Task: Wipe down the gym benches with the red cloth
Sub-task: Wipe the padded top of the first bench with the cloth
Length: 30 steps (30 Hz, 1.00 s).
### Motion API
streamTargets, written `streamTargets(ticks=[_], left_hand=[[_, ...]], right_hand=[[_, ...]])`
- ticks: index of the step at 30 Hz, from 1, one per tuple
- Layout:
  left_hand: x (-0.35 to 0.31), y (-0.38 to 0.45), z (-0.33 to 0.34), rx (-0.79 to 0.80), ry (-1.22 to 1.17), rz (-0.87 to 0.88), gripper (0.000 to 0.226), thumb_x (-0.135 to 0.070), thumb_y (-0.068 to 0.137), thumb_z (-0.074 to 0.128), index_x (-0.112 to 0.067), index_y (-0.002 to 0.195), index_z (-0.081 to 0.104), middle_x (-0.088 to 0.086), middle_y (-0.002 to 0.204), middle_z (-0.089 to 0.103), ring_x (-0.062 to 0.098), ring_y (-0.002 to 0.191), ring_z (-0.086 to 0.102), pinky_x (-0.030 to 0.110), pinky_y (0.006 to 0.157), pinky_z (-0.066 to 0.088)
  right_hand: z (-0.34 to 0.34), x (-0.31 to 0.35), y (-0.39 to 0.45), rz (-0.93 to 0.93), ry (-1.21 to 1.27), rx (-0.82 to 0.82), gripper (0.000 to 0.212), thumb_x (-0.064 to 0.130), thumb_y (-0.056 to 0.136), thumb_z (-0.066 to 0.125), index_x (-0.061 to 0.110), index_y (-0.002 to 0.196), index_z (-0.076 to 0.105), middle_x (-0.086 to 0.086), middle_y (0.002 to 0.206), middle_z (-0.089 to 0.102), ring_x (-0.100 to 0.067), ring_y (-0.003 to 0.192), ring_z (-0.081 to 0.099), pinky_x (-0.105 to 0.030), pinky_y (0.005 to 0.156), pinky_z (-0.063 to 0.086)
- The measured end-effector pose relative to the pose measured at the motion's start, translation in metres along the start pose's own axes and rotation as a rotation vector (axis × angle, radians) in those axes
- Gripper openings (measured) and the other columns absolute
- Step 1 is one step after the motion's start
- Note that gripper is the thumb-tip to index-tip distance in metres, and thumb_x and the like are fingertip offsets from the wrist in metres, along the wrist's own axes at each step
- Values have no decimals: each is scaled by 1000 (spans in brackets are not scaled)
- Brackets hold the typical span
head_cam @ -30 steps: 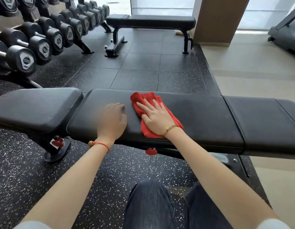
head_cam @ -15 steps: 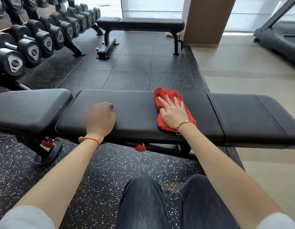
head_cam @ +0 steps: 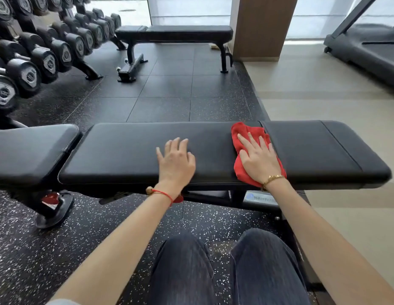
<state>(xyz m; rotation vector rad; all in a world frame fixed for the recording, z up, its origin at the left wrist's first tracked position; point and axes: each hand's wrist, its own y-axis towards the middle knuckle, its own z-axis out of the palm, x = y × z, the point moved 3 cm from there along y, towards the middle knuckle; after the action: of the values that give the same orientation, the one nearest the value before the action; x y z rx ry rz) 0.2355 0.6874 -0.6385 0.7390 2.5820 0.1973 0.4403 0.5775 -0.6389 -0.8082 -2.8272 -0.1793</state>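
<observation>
Black near bench point(head_cam: 130, 150) bore right hand point(head_cam: 259, 160), fingers spread flat on red cloth point(head_cam: 240, 172); left hand point(head_cam: 176, 160) rested, fingers apart.

Right hand point(head_cam: 259, 159) is covering the middle of the red cloth point(head_cam: 240, 172); only its edges are showing. Near bench point(head_cam: 125, 150) is hiding its own frame, and the label point(head_cam: 261, 198) beneath is reading too blurred to make out. Dumbbell rack point(head_cam: 33, 51) is running off the left edge. Treadmill point(head_cam: 368, 45) is getting cut off at right. Both arms are leaving the bottom edge.
</observation>
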Motion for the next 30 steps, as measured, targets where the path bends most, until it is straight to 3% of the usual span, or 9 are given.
streamTargets(ticks=[7, 15, 20, 26, 30], left_hand=[[-53, -7, 30, 79, 40, 62, 52, -31, 98, 38, -23, 149, 35, 2, 158, 32, 24, 147, 20, 60, 120, 9], [-53, -10, 37, -6, 140, 79, 47, -33, 93, 40, -24, 139, 45, 2, 149, 43, 27, 140, 32, 65, 115, 18], [-53, -9, 40, 20, 102, 68, 49, -31, 96, 39, -24, 144, 41, 3, 154, 38, 27, 145, 26, 65, 117, 13], [-77, -5, 43, 103, 69, -19, 52, -30, 96, 37, -16, 146, 36, 11, 157, 27, 34, 148, 14, 68, 117, 5], [-103, -2, 49, 148, 63, 53, 53, -33, 100, 34, -18, 150, 31, 10, 160, 23, 32, 150, 10, 68, 117, 3]], right_hand=[[-8, -5, 37, -50, 31, 115, 54, 34, 101, 25, 39, 153, 14, 3, 164, 5, -31, 150, 2, -46, 121, -2], [-13, -16, -14, -153, -11, 80, 55, 33, 101, 30, 38, 153, 12, 7, 163, 7, -25, 150, 3, -46, 121, 0], [-20, -63, -47, 8, -41, -94, 55, 33, 100, 32, 39, 153, 17, 8, 162, 16, -24, 149, 12, -45, 121, 6], [-30, -91, 11, 241, 40, -28, 53, 31, 101, 28, 34, 153, 19, 1, 163, 12, -31, 149, 10, -47, 121, 1], [-33, -86, 23, 128, -19, 25, 54, 30, 101, 28, 34, 153, 18, 1, 163, 9, -30, 150, 5, -48, 121, -2]])
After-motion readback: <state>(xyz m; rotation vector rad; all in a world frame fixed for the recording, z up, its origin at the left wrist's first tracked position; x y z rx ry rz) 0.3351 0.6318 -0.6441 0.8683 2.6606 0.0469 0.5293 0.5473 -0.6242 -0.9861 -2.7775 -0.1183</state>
